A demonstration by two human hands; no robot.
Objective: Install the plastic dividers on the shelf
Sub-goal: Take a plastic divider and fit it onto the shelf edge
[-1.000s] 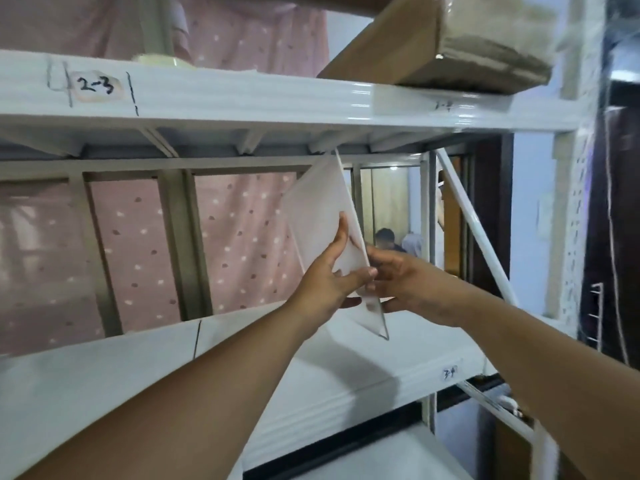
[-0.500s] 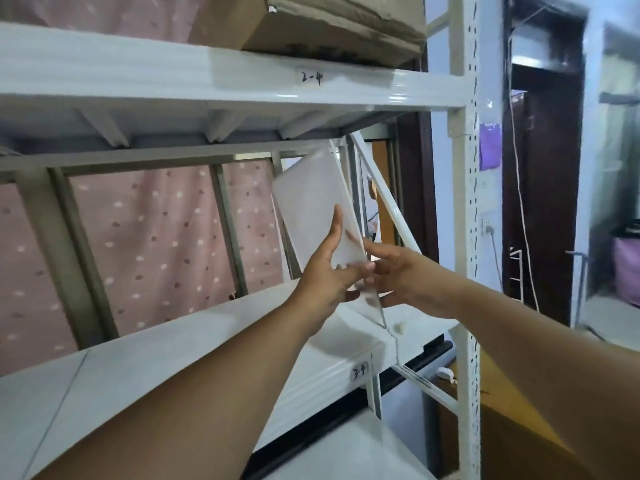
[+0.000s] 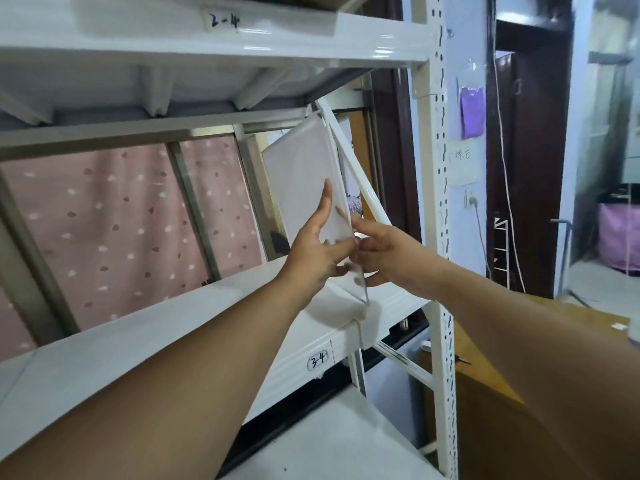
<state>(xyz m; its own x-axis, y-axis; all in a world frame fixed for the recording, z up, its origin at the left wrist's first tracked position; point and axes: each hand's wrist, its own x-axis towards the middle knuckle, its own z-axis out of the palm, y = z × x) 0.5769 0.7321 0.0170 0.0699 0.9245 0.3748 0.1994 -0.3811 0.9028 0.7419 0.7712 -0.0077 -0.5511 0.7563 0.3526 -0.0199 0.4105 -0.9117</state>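
Both hands grip one frosted plastic divider inside the bay marked 3-4 of a white metal rack. The left hand lies flat against the sheet's near face, fingers up, thumb pinched over its lower edge; the right hand clamps the same lower edge from the other side. The two-sided hold likely keeps the thin sheet from flexing while it is lined up. The divider is tilted, top leaning left and back, upper corner just under the shelf above, lower corner hovering just over the front lip of the lower shelf; not yet seated, by the look of it. Room is tight on the right: a diagonal brace runs right beside the sheet's right edge, w/ the perforated post near. Left of the sheet the bay is open back to the pink spotted curtain.
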